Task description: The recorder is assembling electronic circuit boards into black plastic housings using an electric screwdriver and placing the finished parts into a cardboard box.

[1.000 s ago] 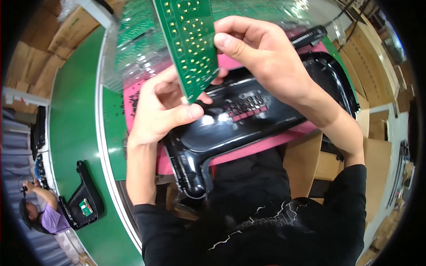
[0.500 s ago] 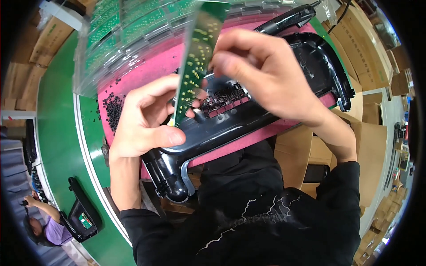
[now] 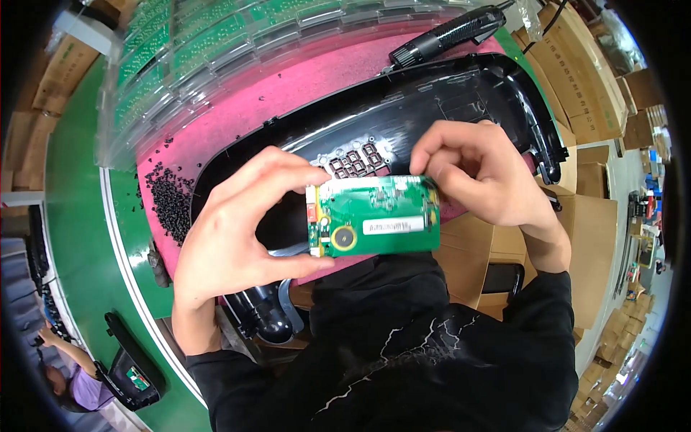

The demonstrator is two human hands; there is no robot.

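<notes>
A green circuit board (image 3: 374,214) with a white label strip and a round disc is held flat between both hands, facing up at me. My left hand (image 3: 237,223) pinches its left edge between thumb and fingers. My right hand (image 3: 481,173) grips its upper right corner. Just beneath and behind the board lies a long black plastic housing (image 3: 432,108) on a pink mat (image 3: 288,93).
Clear trays of green circuit boards (image 3: 216,50) stand stacked at the back left. A heap of small black screws (image 3: 169,198) lies on the mat's left. A black electric screwdriver (image 3: 450,32) rests at the back. Another black housing (image 3: 133,371) sits on the green conveyor near a co-worker. Cardboard boxes (image 3: 583,65) stand right.
The board, held upright and edge-on over the housing before, has been brought down toward me and turned flat with its labelled face up. Both hands moved lower with it.
</notes>
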